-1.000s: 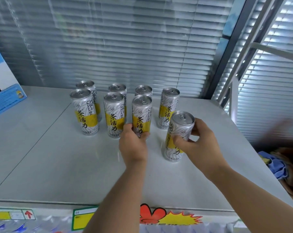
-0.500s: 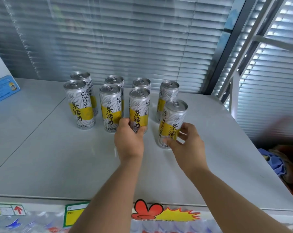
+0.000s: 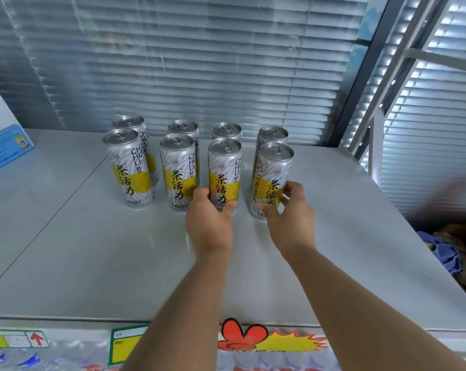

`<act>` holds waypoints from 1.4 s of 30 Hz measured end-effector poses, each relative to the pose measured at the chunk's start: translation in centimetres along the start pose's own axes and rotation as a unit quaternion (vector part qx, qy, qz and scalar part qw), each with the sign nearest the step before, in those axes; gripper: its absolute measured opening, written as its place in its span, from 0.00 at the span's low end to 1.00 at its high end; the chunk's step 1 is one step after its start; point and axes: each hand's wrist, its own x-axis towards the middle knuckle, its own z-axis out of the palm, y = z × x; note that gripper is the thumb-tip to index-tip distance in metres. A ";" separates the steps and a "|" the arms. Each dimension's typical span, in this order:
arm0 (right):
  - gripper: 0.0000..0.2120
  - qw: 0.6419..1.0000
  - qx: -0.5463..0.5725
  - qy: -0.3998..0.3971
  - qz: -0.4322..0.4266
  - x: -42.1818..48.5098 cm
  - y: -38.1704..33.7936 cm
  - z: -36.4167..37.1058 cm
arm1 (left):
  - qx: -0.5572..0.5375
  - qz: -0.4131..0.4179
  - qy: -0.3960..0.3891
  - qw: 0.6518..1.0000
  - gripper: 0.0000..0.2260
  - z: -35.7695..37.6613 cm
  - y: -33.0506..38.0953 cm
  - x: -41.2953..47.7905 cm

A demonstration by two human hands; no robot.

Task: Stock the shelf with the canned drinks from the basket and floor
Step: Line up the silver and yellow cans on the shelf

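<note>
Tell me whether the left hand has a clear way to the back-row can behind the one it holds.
Probably not: the left hand is shut on the front can, which blocks the back can.

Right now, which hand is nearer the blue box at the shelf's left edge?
Left. The left hand grips the third front-row can, on the side toward the blue box; the right hand, on the rightmost front can, is farther away.
</note>
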 end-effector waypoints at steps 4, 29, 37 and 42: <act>0.23 1.000 -0.009 0.004 0.003 0.0 0.3 0.3 | -0.002 0.008 -0.009 1.000 0.18 0.0 -0.3 0.2; 0.26 0.998 -0.067 0.001 0.020 0.4 0.3 0.8 | 0.024 0.003 0.002 1.000 0.20 0.3 0.3 -0.1; 0.26 0.996 -0.076 -0.008 0.036 0.7 0.3 0.8 | 0.030 0.006 -0.002 1.000 0.19 0.4 0.5 -0.1; 0.37 0.995 -0.011 -0.050 0.088 0.4 -0.3 -0.7 | 0.039 -0.019 -0.020 0.999 0.22 0.1 1.0 -0.2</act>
